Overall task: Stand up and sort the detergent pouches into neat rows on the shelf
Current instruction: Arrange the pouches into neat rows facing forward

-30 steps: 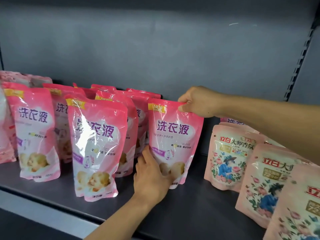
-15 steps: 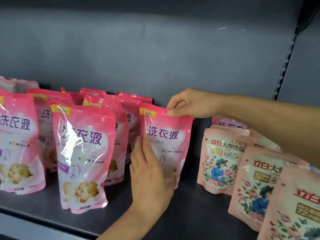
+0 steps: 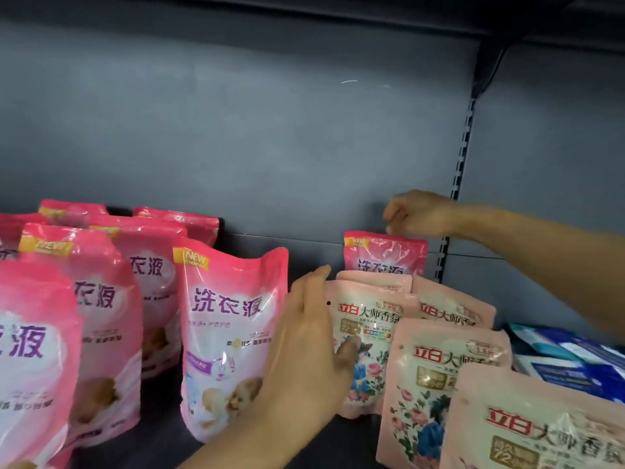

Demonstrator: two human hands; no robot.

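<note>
Left hand (image 3: 304, 350), fingers straight, rests between a pink pouch (image 3: 230, 333) at nine o'clock and floral pouches (image 3: 368, 336) at three; right hand (image 3: 416, 213) fingers curled, grip unclear.

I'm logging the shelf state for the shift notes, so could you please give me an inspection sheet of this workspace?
Surface: dark grey shelf.
Job's things: bright pink pouches upright on the left; pale floral pouches on the right; one bright pink pouch behind them.
Clutter: blue-and-white packs far right.
Grippers: left hand open against the frontmost bright pink pouch; right hand above the stray pouch, grip unclear.
Cables: nothing seen.
Surroundings: grey back panel, slotted upright.
</note>
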